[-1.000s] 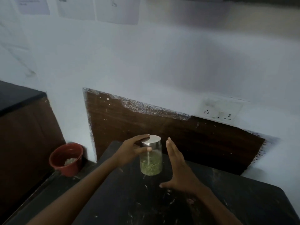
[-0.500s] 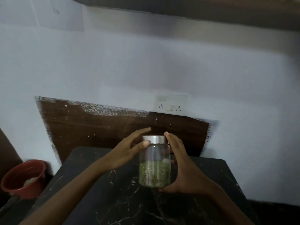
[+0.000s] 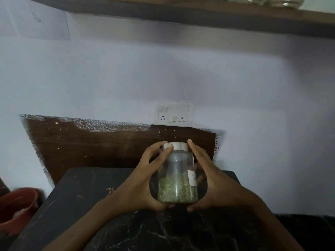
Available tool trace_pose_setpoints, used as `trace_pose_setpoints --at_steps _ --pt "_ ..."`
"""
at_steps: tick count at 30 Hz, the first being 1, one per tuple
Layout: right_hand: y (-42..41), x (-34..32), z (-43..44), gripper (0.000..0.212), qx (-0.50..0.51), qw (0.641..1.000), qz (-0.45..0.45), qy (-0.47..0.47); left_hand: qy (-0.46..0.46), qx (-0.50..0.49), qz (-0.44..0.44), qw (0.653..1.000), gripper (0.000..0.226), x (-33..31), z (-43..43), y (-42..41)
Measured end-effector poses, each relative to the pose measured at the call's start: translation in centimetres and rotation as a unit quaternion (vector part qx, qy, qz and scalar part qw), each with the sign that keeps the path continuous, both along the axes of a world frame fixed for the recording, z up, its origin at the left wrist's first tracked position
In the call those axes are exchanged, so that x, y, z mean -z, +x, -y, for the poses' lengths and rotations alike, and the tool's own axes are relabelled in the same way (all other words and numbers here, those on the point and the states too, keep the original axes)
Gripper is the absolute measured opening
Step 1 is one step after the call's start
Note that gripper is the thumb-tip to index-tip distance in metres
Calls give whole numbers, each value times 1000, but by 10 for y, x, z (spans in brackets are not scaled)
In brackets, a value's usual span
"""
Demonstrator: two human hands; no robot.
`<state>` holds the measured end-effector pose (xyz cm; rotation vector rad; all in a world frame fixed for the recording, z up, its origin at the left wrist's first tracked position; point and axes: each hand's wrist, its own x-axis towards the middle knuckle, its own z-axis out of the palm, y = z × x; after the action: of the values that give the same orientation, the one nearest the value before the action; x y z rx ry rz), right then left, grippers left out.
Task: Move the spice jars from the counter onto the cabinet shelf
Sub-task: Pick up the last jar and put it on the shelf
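A single head-worn camera faces the wall head-on. The dark table lies close below; a shelf edges the top.

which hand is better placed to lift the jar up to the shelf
Probably left: the left hand wraps the spice jar from top to base, while the right hand lies flatter along its side.

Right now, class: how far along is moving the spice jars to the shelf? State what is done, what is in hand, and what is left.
Done: unclear; only blurred items show on the shelf. In hand: the left hand and right hand grip one jar of green spice, seemingly just off the counter. Left: raise it onto the shelf.
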<state>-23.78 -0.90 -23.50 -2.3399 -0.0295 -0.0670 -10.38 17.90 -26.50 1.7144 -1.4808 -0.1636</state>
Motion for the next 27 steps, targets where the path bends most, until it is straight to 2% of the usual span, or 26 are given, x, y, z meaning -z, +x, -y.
trace_pose_setpoints --at_steps 6,13,20,27 --pt "-4 0 -1 134 26 998 50 -40 35 -12 57 998 131 -13 16 -14" --pt "-16 -20 19 136 42 998 35 -28 -4 -8 -5 1000 131 -22 30 -14" --pt "-15 -20 21 131 71 993 86 -49 45 -5 35 998 134 -36 41 -17" --pt "-24 -36 35 134 66 994 70 -44 23 26 -69 997 135 -44 46 -17"
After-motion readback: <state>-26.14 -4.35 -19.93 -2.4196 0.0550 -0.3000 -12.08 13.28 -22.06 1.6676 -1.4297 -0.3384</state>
